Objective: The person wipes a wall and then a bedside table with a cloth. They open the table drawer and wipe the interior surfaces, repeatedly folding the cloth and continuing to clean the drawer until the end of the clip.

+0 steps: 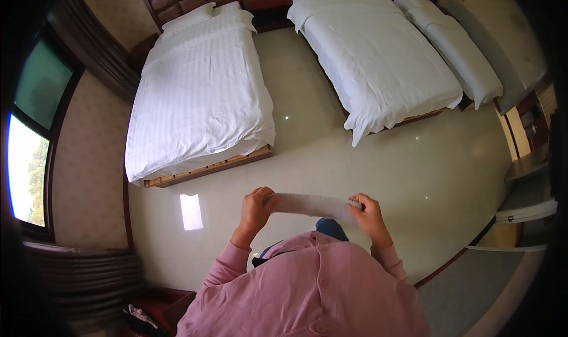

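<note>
A folded, light grey cloth [312, 205] is stretched in a narrow band between my two hands, in front of my body and above the floor. My left hand [257, 210] is closed round its left end, thumb on top. At the other end my right hand [369, 214] pinches the cloth between thumb and fingers. The band runs almost level, its right end a little lower. Both forearms, in pink sleeves, reach forward from below.
Ahead on the left stands a bed [201, 94] with a striped white cover. Another white-covered bed [378, 59] is on the right, with a narrow white-covered piece [455, 47] beside it. Shiny tiled floor [302, 142] lies between. Dark curtains [94, 41] and a window [32, 165] are at left.
</note>
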`<state>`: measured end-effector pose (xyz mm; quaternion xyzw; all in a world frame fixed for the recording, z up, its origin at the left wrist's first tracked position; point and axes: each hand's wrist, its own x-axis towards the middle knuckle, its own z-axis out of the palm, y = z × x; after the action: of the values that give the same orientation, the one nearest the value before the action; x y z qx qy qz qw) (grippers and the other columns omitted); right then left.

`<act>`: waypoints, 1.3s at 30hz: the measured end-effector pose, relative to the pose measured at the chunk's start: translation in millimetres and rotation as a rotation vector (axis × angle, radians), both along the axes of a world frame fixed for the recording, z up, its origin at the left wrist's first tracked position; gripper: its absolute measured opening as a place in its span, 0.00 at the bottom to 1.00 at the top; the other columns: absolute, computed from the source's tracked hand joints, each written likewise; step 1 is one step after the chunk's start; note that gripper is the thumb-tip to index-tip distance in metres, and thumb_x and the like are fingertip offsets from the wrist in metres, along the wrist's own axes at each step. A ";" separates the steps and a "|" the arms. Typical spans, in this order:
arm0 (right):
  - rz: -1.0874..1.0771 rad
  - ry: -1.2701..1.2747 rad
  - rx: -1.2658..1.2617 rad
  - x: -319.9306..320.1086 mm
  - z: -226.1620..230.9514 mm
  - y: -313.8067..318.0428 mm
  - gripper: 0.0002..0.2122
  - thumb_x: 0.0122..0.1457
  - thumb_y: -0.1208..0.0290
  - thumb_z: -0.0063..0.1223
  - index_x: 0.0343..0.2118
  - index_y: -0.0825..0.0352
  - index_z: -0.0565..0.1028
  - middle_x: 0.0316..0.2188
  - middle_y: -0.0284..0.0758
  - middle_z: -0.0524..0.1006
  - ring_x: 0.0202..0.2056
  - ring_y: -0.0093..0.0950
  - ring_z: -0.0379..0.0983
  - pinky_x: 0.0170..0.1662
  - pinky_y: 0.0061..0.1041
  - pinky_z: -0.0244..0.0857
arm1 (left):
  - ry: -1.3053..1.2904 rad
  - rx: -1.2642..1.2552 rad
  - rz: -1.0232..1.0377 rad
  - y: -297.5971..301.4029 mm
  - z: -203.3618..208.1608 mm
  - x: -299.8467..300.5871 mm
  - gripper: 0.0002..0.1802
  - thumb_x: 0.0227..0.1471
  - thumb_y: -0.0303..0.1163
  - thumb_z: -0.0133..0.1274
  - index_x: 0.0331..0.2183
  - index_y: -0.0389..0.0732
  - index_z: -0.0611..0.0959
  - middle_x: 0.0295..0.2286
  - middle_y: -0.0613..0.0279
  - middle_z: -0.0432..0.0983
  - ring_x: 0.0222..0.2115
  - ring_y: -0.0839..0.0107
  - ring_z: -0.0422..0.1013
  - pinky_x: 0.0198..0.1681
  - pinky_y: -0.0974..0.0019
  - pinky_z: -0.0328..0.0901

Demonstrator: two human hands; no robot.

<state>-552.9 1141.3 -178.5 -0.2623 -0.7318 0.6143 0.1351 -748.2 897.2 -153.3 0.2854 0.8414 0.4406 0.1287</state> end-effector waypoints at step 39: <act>0.371 0.076 0.780 -501.2 22.1 211.5 0.22 0.46 0.75 0.61 0.47 0.68 0.70 0.41 0.43 0.70 0.42 0.44 0.69 0.43 0.38 0.64 | -1.022 0.499 -0.104 311.4 -23.6 -393.8 0.19 0.60 0.34 0.46 0.50 0.34 0.71 0.45 0.57 0.71 0.47 0.68 0.70 0.51 0.63 0.65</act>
<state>-1054.1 1352.8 -156.4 -0.0329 -0.9384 0.3149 0.1382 -1142.0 1208.6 -176.9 0.0989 0.5274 0.7010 0.4696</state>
